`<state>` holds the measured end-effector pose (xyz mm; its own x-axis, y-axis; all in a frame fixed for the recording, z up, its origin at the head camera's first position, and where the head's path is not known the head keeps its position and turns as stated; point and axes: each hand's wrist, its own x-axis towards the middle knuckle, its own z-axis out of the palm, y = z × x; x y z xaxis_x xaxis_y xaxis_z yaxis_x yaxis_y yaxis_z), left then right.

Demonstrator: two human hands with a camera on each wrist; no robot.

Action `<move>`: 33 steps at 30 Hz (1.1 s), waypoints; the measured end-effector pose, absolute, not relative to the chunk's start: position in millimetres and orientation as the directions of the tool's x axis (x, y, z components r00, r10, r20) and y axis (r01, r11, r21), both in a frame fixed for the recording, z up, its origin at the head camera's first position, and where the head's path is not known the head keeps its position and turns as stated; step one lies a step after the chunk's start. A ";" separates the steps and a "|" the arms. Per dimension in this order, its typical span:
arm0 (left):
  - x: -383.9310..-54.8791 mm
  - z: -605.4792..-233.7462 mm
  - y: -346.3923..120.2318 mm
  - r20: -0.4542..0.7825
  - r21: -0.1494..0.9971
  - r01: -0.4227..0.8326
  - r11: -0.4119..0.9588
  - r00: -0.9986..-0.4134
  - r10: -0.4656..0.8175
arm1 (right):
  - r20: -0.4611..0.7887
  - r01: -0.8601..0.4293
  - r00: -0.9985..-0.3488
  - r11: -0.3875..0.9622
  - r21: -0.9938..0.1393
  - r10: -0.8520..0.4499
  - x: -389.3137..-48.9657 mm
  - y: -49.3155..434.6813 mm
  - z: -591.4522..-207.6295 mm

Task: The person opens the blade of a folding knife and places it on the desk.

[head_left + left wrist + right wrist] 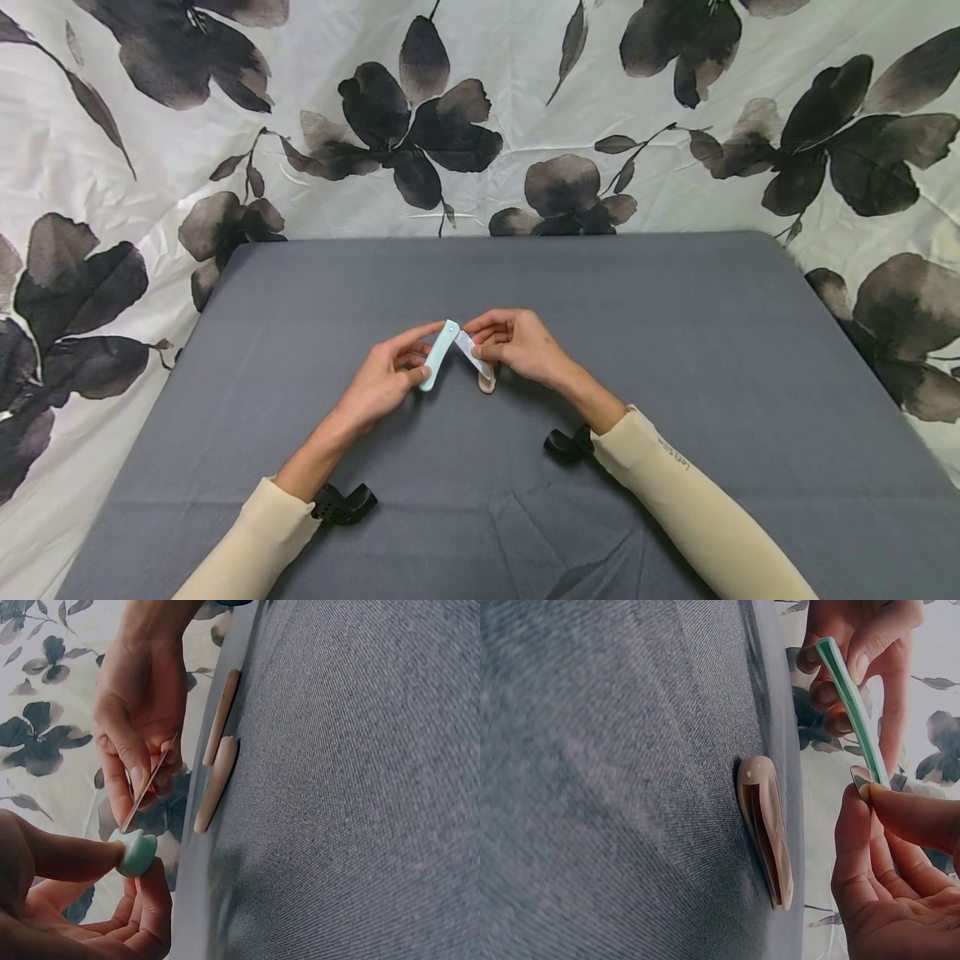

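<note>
A folding knife with a mint-green handle (438, 358) and a pale blade (472, 354) is partly unfolded, held up over the grey table. My left hand (381, 382) grips the handle between thumb and fingers. The blade is pinched between the thumb and fingers of my right hand (528, 346). From the right wrist view, a long green slot (853, 705) runs along the handle. Beneath my right hand lies a beige, slotted, handle-like piece (766, 832). In the left wrist view a slim beige piece (222, 716) lies beside a thicker one (217, 784).
A grey cloth covers the table (675, 333), with creases near the front edge. Behind it hangs a white curtain (525, 100) with dark flowers. Each wrist carries a black camera mount, one at the left sleeve (247, 533) and one at the right sleeve (690, 492).
</note>
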<state>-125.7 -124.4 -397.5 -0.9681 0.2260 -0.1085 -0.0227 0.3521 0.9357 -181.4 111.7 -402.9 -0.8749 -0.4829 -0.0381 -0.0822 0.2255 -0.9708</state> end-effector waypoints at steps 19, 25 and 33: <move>-128.4 -395.9 -131.4 -0.140 0.934 -0.011 0.356 -0.930 0.339 | -0.048 -0.108 -0.855 0.269 -0.957 -0.516 -184.6 124.0 -404.8; -129.7 -394.3 -133.0 -0.147 0.929 -0.001 0.369 -0.918 0.368 | -0.049 -0.116 -0.846 0.272 -0.955 -0.532 -186.0 128.3 -403.9; -131.1 -392.9 -134.0 -0.160 0.922 0.002 0.387 -0.908 0.387 | -0.051 -0.141 -0.829 0.296 -0.945 -0.557 -185.9 131.0 -401.1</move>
